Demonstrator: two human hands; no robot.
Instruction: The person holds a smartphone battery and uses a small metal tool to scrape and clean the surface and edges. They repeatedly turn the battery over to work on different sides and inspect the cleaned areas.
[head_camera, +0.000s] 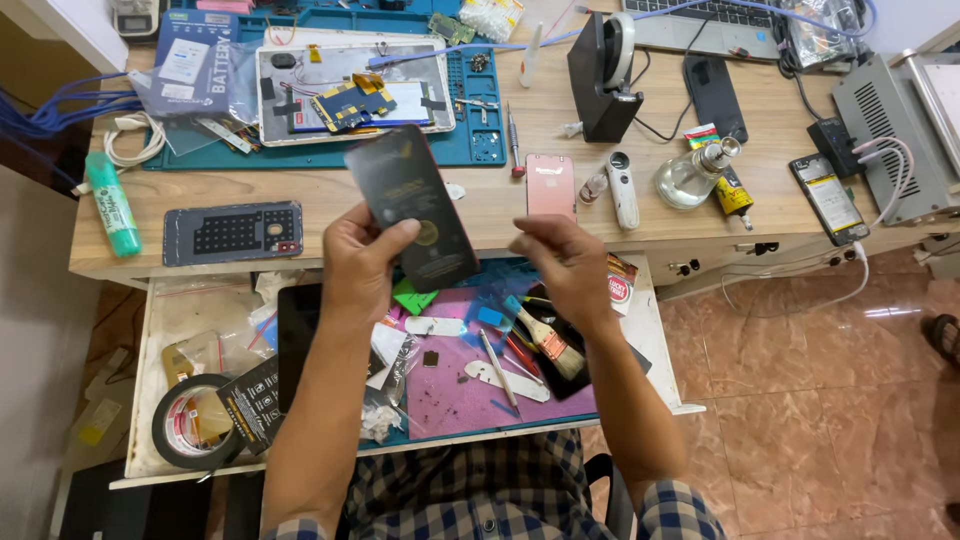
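Black flat packet (412, 205) gripped in left hand (362, 262), right hand (566, 270) beside, loosely curled, empty

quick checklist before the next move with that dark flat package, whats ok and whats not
1. Left hand has a firm grip on the dark flat package: ok, thumb across its lower face.
2. Package clear of the desk: ok, raised above the edge.
3. Right hand free: cannot tell, fingers curled, apart from the package.
4. Pink phone safe on the desk: ok, lying flat.
5. Purple mat in the drawer clear for setting down: not ok, brush and small parts lie on it.
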